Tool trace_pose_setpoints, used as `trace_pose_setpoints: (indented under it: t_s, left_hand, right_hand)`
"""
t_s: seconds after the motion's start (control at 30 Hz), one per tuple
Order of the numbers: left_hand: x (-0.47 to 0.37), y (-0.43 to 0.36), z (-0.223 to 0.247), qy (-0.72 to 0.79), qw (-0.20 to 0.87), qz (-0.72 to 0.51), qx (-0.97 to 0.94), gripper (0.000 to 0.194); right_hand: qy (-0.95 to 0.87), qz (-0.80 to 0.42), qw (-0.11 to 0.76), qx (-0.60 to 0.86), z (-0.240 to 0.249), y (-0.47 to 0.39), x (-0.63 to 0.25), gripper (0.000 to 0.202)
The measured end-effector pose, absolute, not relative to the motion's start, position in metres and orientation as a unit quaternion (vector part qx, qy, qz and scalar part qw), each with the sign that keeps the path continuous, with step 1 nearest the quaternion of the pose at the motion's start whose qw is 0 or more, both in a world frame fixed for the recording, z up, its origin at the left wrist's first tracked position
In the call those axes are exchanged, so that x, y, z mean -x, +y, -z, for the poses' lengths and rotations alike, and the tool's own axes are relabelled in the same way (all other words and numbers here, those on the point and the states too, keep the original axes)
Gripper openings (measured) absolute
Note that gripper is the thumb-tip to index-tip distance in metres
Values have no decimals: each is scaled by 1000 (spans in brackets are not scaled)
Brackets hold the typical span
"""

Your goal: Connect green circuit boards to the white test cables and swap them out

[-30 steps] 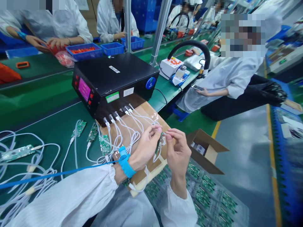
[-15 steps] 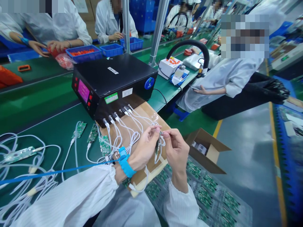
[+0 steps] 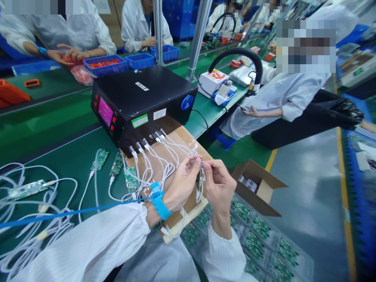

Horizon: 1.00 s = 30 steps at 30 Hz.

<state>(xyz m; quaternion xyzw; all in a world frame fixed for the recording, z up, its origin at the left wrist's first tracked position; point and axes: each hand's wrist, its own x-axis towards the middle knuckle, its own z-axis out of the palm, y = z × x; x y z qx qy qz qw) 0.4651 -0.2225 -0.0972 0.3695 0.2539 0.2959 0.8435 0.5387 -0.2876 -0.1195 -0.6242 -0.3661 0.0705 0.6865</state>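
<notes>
Over the cardboard, my left hand (image 3: 182, 183) and my right hand (image 3: 219, 187) meet with pinched fingertips. Between them is a small green circuit board (image 3: 199, 182), seen nearly edge-on. My left thumb and fingers grip its upper part, while my right thumb and forefinger close on its top end. Whether a cable plug sits in those fingers is hidden. A white cable (image 3: 201, 192) hangs beside the board. A blue wrist strap (image 3: 161, 205) circles my left wrist. Behind my hands, several white cables (image 3: 167, 170) run from the black test box (image 3: 143, 92).
Circuit boards (image 3: 131, 179) with cables lie left of the cardboard sheet (image 3: 188, 137). More white cables (image 3: 38, 219) tangle at far left. Clear trays of boards (image 3: 254, 241) sit low at right, near an open carton (image 3: 264, 188). A co-worker's sleeve (image 3: 296, 109) is at right.
The board between my fingers has turned slightly and now shows more edge-on. My hands keep their pinch at nearly the same place. The whole view has shifted a little.
</notes>
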Motion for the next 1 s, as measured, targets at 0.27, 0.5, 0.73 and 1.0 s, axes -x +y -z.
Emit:
trace_pose_setpoints:
  t_s: [0.27,0.5,0.73,1.0]
  left_hand:
    - [-464,-222,105,264,853,-295,-340,39]
    - [-454,-211,89,342,768,-260,-475,20]
    - [-427,-185,56,389,752,-190,-497,7]
    - [-363,-144,6,290,779,-206,-517,15]
  right_hand:
    - [-402,-102,644,642,119,-288,-550,13]
    - [-560,-110,500,651,99,-293,-594,17]
    - [-723,-135,277,618,76,-274,-609,25]
    - [-753,-138,235,599,106,-260,-590,23]
